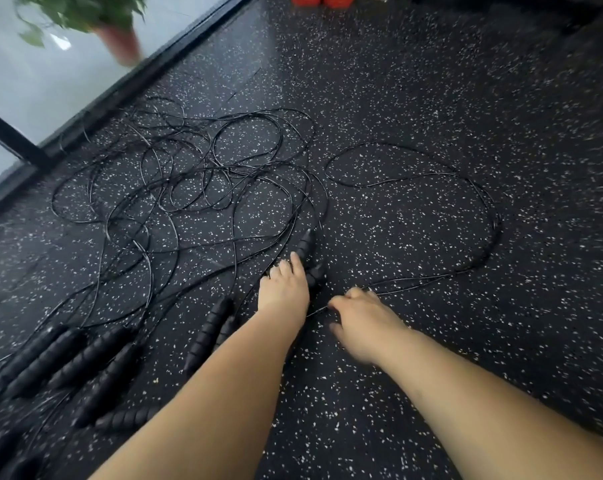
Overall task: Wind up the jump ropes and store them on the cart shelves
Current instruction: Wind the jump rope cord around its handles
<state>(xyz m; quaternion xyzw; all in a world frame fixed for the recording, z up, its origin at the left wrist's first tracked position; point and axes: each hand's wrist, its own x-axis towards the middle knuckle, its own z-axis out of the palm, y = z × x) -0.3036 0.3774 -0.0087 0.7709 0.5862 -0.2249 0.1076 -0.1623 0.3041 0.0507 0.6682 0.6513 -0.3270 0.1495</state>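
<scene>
At centre frame the left hand [284, 292] rests nearly straight fingers on a jump rope handle [307, 244], while just right the right hand [360, 318] pinches a thin black cord [318, 310].

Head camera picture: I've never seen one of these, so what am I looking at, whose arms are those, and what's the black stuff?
There is no machine here. A camera worn on a person's head looks down at their own bare arms. On the speckled floor lie tangled jump ropes, thin black cords with thick handles. The left hand lies on two handles; whether it grips them is unclear. The right hand pinches one cord. A blurred potted plant stands far left.
</scene>
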